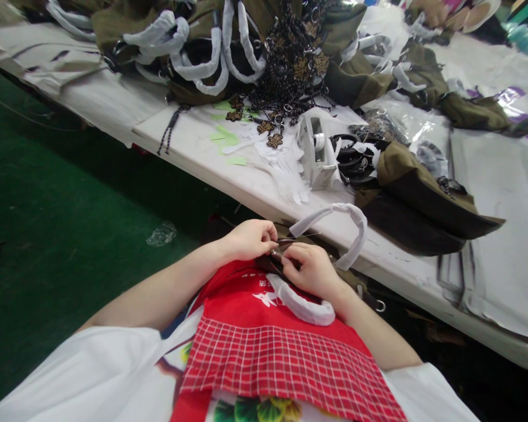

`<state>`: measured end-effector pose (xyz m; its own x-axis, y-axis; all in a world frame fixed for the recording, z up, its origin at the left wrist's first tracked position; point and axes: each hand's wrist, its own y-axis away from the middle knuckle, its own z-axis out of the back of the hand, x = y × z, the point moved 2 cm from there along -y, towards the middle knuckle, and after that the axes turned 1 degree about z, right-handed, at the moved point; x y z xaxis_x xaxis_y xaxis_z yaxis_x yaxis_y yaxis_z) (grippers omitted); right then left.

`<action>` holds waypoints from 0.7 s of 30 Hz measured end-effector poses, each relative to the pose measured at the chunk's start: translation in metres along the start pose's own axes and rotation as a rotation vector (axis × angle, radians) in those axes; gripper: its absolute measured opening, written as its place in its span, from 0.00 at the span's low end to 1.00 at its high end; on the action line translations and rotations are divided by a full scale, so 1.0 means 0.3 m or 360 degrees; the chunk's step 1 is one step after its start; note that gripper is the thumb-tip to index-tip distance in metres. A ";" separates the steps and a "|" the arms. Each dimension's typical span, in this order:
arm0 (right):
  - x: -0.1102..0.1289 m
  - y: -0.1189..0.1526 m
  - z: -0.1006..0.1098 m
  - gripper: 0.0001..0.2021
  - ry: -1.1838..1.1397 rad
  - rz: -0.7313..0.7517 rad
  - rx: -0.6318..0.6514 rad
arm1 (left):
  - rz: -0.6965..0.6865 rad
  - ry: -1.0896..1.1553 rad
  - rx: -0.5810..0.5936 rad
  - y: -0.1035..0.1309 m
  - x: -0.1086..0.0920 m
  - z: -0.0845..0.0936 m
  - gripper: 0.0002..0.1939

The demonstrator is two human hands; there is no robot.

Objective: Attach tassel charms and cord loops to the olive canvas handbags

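In my lap, at the table's front edge, lies an olive handbag whose two handles are wrapped in white. One wrapped handle arches up beyond my hands; the other wrapped handle rests against my red apron. My left hand is closed, pinching the bag's edge beside the metal zipper. My right hand is closed at the bag opening as well, its fingers bent close to the left fingertips. What exactly lies between the right fingertips is hidden. Most of the bag's body is out of sight below my hands.
On the white table lie a pile of olive bags, black chains with leopard-print charms, paper scraps, a small white dispenser and a dark olive bag. At the far right is a person's hand.
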<state>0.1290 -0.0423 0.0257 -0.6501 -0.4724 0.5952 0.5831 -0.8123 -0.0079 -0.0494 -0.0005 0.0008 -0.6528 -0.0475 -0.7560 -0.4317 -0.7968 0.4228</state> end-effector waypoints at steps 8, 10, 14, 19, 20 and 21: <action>0.006 -0.008 -0.007 0.10 0.0163 -0.0072 0.0083 | -0.0027 -0.0146 -0.0052 0.004 -0.026 0.006 0.06; 0.005 -0.015 -0.011 0.11 0.0226 -0.0069 0.0074 | -0.0031 -0.0146 -0.0047 0.006 -0.033 0.006 0.06; 0.006 -0.030 -0.022 0.10 0.0281 -0.0002 0.0128 | -0.0036 -0.0160 -0.0024 0.008 -0.038 0.004 0.06; 0.006 -0.037 -0.027 0.10 0.0324 0.0016 0.0239 | -0.0213 -0.0404 -0.0008 0.026 -0.047 0.033 0.10; 0.005 -0.035 -0.026 0.11 0.0330 0.0000 0.0250 | -0.0267 -0.0499 -0.0033 0.036 -0.051 0.043 0.11; 0.004 -0.034 -0.025 0.11 0.0333 -0.0019 0.0259 | -0.0311 -0.0606 -0.0060 0.048 -0.057 0.052 0.12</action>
<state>0.1185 -0.0372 0.0205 -0.7341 -0.5373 0.4153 0.6345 -0.7607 0.1373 -0.0541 -0.0017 0.0274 -0.7471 0.3266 -0.5790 -0.5517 -0.7905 0.2660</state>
